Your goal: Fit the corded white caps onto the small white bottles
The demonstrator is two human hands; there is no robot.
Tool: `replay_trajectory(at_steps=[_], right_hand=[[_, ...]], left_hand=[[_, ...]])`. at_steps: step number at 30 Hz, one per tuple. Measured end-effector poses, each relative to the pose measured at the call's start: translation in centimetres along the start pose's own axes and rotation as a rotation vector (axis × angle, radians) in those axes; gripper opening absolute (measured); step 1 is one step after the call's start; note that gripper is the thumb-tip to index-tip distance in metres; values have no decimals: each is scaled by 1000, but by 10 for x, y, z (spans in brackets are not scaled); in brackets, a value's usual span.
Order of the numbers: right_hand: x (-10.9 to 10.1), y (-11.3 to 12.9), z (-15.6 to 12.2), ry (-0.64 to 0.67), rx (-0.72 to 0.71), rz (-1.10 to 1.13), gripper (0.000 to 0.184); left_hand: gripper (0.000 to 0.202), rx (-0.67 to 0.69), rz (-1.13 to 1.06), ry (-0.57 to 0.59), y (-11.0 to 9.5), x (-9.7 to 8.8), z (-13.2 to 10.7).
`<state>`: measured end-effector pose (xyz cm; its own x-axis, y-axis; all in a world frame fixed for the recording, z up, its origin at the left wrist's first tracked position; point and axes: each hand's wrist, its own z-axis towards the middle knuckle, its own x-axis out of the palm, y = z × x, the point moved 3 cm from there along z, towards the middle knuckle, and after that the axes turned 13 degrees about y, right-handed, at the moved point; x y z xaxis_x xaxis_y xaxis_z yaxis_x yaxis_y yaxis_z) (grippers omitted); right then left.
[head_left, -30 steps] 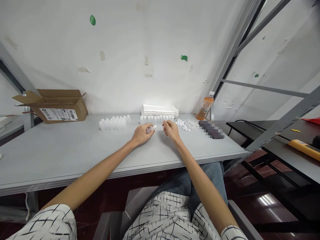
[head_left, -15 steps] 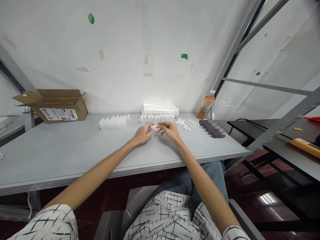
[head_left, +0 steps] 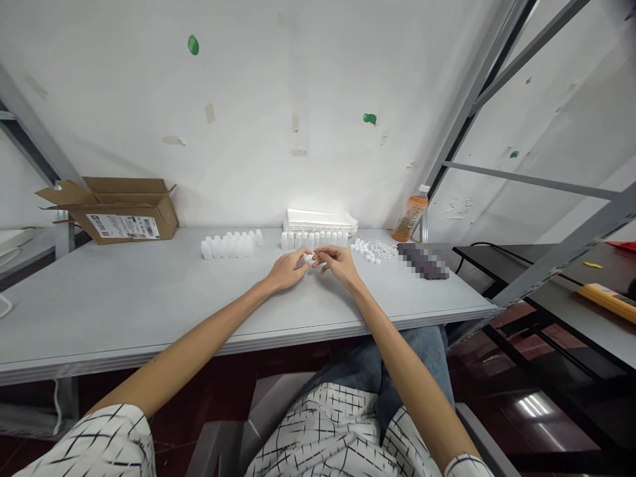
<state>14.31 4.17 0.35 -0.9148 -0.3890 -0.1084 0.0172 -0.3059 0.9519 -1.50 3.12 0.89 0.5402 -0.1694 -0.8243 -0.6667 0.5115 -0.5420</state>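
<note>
Left hand (head_left: 287, 271): gripped a small bottle (head_left: 305, 260).
Right hand (head_left: 339, 265): was at its top; whether it pinched, I couldn't tell.

A gray table (head_left: 173, 301) spans my camera's view, an open cardboard box (head_left: 124, 226) at its far left. Toward the middle stand rows of white bottles (head_left: 227, 248); farther right, a line of small bottles (head_left: 314, 240) fronts stacked white trays (head_left: 320, 218). Small white parts (head_left: 372, 250), a blurred dark object (head_left: 423, 261) and an orange drink bottle (head_left: 411, 217) occupy the right.
</note>
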Motion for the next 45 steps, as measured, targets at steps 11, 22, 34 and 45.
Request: replay_trajectory(at_steps=[11,22,34,45], right_hand=[[1,0,-1,7,8,-49,21],[1,0,-1,8,17,-47,20],[1,-1,-1,35,14,-126,20],[3,-8,-2,108,38,-162,20]], left_hand=[[34,4,-7,28,4,3,1],[33,25,-92,32,8,4,3],[30,23,-125,56,6,4,2],[26,19,-31,105,4,3,-1]])
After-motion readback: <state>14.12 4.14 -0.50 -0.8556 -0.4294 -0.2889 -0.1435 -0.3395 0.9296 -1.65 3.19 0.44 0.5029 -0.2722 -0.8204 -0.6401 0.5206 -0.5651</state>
